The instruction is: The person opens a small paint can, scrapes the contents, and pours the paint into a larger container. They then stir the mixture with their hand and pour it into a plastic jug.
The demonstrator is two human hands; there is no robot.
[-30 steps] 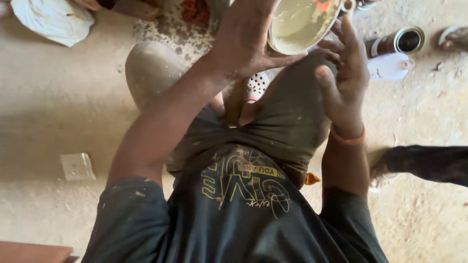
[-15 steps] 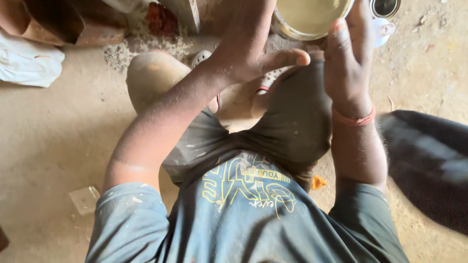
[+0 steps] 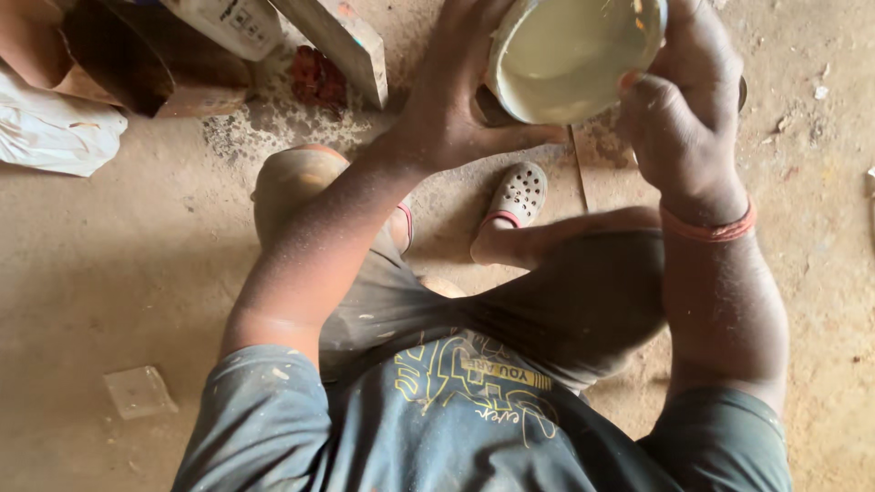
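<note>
Paint tin [image 3: 570,56], round and open-topped, is held up between both hands at the top of the view, its inside coated in a pale cream liquid. The left hand [image 3: 456,100] cups the tin's left side, palm against the wall and thumb stretched along underneath toward the right, so the hand is wrapped on the tin rather than spread. The right hand [image 3: 679,109] closes over the tin's right rim, fingers curled around the far edge and the thumb pressing near the lip; a reddish band [image 3: 709,226] circles that wrist just below the tin.

Below the tin, the person squats on a dusty earthen floor [image 3: 118,273], knees bent under dark shorts and a grey-blue shirt with yellow lettering. A pale perforated clog [image 3: 518,193] sits on the foot just below the tin. Left of the tin stands a slanted wooden block [image 3: 342,41], with a small red crumpled thing [image 3: 317,80] beside its lower edge. Farther left of the tin lie a brown cardboard box [image 3: 109,64] and a white cloth [image 3: 50,132]. Well below and left of the tin, a small square pale tile [image 3: 138,392] lies flat on the floor.
</note>
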